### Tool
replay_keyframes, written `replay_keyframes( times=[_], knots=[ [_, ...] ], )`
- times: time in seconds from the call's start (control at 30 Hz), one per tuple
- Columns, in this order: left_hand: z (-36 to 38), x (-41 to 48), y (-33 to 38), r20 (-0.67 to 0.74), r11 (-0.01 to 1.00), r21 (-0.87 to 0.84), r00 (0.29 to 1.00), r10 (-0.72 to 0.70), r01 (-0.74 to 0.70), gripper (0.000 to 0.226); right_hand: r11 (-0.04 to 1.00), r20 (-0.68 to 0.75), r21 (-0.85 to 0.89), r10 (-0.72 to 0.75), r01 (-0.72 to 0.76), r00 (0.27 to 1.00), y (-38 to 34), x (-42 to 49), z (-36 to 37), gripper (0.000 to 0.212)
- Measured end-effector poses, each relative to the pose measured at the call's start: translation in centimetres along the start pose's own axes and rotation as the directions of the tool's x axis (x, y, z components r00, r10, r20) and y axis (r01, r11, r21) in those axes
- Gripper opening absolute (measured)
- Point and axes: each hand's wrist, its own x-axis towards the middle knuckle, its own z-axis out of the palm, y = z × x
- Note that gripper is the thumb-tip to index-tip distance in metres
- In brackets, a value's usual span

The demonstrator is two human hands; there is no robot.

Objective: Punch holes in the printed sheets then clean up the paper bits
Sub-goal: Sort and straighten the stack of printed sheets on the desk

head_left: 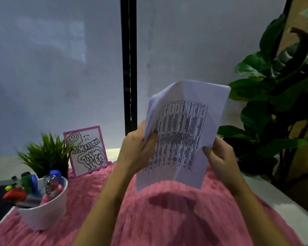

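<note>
Both hands are holding up a stack of white printed sheets [181, 132] covered in a dense black table, lifted clear above the middle of the tabletop [292, 213]. The left hand [137, 150] is gripping the stack's left edge, thumb lying across the printed face and fingers curling behind. The right hand [220, 157] is pinching the lower right edge, thumb on the front. The sheets' top is bending and fanning apart. A fuzzy pink cloth [167, 219] is covering most of the tabletop beneath. Near the left edge a white round pot [48, 210] is holding coloured markers and pens, and just behind it a small green grass-like plant [46, 153] is standing. A pink-framed card with black doodle lettering [86, 150] is leaning upright beside that plant, toward the far edge. A large dark-leaved plant [274, 103] is rising past the right edge.
</note>
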Motion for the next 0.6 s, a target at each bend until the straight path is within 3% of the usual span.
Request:
replay_keyframes(
  times=[0.13, 0.27, 0.33, 0.4, 0.53, 0.6],
  knots=[
    [0.9, -1.3, -0.5, -0.023, 0.995, -0.075, 0.997, -0.072, 0.07, 0.009, 0.997, -0.049, -0.075, 0.028, -0.032, 0.998, 1.5, -1.4, 0.8, 0.047],
    [2.9, -4.1, -2.5, 0.019, 0.903, -0.245, 0.933, -0.36, 0.353, 0.009, 0.978, -0.126, 0.018, 0.207, -0.207, 0.97, 3.6, -3.1, 2.2, 0.047],
    [3.8, -5.8, -2.9, 0.076, 0.866, -0.281, 0.909, -0.41, 0.414, 0.019, 0.962, -0.155, 0.06, 0.274, -0.268, 0.949, 4.1, -3.5, 2.7, 0.043],
    [3.9, -6.3, -2.5, 0.05, 0.858, -0.301, 0.906, -0.421, 0.416, 0.03, 0.957, -0.175, 0.079, 0.289, -0.279, 0.941, 4.0, -3.3, 2.8, 0.04],
    [3.4, -5.7, -2.5, -0.02, 0.853, -0.348, 0.907, -0.421, 0.388, 0.029, 0.968, -0.224, 0.106, 0.245, -0.226, 0.943, 3.9, -3.0, 2.7, 0.02],
    [3.6, -6.4, -2.9, 0.007, 0.842, -0.345, 0.898, -0.439, 0.414, 0.027, 0.968, -0.22, 0.09, 0.249, -0.235, 0.943, 4.2, -3.4, 3.2, 0.03]
  ],
)
